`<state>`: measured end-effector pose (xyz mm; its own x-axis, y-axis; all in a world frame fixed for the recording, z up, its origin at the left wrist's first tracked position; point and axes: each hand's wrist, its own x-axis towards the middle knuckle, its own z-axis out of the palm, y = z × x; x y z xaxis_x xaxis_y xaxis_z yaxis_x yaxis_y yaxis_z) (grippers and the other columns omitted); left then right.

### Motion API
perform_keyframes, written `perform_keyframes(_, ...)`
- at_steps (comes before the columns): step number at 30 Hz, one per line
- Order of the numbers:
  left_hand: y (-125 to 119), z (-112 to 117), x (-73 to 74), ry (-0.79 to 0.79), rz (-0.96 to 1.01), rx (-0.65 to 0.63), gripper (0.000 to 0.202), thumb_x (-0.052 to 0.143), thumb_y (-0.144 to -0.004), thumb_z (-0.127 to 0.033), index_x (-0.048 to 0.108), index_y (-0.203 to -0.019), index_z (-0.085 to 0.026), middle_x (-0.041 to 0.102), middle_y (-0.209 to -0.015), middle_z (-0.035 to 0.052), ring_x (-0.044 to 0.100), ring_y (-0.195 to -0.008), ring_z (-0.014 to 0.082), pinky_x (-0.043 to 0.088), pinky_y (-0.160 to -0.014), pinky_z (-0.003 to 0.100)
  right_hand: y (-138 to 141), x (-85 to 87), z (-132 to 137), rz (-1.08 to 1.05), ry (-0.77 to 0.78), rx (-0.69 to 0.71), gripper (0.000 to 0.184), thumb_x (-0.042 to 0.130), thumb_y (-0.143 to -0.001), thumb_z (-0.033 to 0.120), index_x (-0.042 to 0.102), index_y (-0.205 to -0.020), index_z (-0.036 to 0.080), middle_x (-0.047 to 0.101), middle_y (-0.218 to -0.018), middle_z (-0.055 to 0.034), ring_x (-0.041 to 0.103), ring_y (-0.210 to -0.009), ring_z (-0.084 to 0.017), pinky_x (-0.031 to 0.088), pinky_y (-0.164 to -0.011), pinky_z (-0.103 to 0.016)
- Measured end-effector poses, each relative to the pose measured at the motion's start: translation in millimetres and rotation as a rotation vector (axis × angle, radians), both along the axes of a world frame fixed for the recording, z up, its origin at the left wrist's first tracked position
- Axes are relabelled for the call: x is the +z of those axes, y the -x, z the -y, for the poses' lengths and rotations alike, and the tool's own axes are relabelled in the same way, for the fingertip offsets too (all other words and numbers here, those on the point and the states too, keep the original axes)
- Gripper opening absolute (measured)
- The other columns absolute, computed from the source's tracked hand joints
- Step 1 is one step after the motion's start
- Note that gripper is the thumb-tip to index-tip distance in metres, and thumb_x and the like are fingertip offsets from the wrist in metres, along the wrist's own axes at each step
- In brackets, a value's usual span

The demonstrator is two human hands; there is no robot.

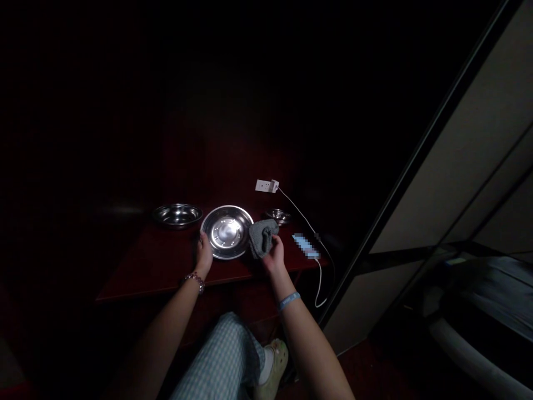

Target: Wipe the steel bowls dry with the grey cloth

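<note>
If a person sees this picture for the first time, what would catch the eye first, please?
Probably the shiny round silver-coloured metal basin near the picture's centre, its lower left rim held by the left hand. Next would come the folded grey cloth in the right hand, at the basin's right edge. Against the dark background, the white rectangular socket behind the dark red table also stands out.

Wht chgr in wall skt
</note>
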<state>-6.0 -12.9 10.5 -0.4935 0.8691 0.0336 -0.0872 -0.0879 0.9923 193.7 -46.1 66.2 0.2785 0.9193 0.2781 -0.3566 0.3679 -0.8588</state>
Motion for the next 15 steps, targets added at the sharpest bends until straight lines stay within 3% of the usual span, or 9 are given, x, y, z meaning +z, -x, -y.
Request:
perform_keyframes(5,-1,2,4.5,0.04,0.02,0.01,0.074,0.02,-0.106,-0.057,0.046,-0.155,-0.008,0.048,-0.16,0.0194,0.044,-0.15,0.0272,0.035,-0.123,0.039,-7,-5.8,-8,-0.222,-0.001,0.07,0.02,0.053,-0.083,0.036,0.067,-0.078,0.023,0.079,-0.082,-0.0052,0.077,-0.093,-0.022,0.058,-0.099,-0.044)
perform_keyframes(10,1,7,6.8,0.055,-0.017,0.144,0.079,0.008,-0.105,-0.057,0.038,-0.159,-0.007,0.044,-0.162,0.0218,0.041,-0.151,0.0277,0.037,-0.122,0.038,9,-17.5,-14,-0.399,-0.009,0.069,0.021,0.054,-0.084,0.037,0.07,-0.084,0.022,0.08,-0.084,-0.0042,0.076,-0.095,-0.017,0.058,-0.098,-0.034)
perform_keyframes(13,0,7,6.4,0.027,-0.017,0.135,0.076,0.008,-0.107,-0.053,0.035,-0.16,-0.007,0.042,-0.163,0.0218,0.04,-0.152,0.0265,0.036,-0.122,0.037,33,-27.7,-20,-0.299,0.016,0.058,0.029,0.052,-0.087,0.04,0.072,-0.092,0.021,0.08,-0.09,-0.006,0.076,-0.098,-0.018,0.059,-0.097,-0.034)
perform_keyframes(15,-1,7,6.2,-0.03,0.01,0.094,0.074,0.014,-0.107,-0.053,0.039,-0.157,-0.005,0.043,-0.162,0.023,0.041,-0.152,0.0263,0.035,-0.123,0.036,50,-35.4,-25,-0.169,0.013,0.076,0.037,0.052,-0.089,0.044,0.073,-0.108,0.02,0.08,-0.103,-0.0066,0.075,-0.103,-0.02,0.058,-0.099,-0.036)
